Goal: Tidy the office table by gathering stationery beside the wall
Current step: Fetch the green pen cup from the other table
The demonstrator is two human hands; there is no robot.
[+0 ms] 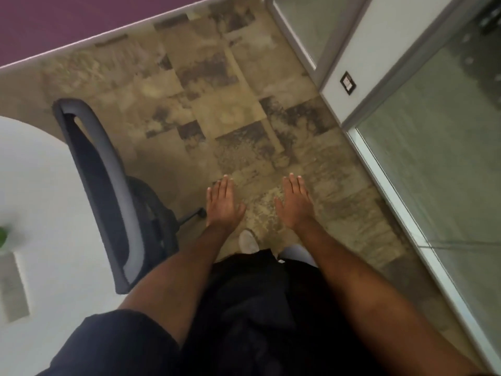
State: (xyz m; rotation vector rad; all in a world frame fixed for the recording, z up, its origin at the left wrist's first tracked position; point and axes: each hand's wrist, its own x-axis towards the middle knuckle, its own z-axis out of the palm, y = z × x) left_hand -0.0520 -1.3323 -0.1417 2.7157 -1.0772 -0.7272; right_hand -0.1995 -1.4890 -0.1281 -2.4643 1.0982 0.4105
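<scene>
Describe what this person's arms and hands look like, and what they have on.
Both forearms are bare from the elbow down. The left hand and right hand wear no gloves, and no rings or watch show. A short dark sleeve covers the left upper arm. Dark clothing covers the body below; the picture is slightly blurred.

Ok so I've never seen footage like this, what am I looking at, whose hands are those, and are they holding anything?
This is one picture from a camera worn on a person's head, looking down. The left hand and right hand are the wearer's own, stretched out flat over the carpet, both open and empty. An office chair stands to the left, beside a white table with something green at its edge, too blurred to name. Glass panels run along the right. No stationery is visible.
</scene>
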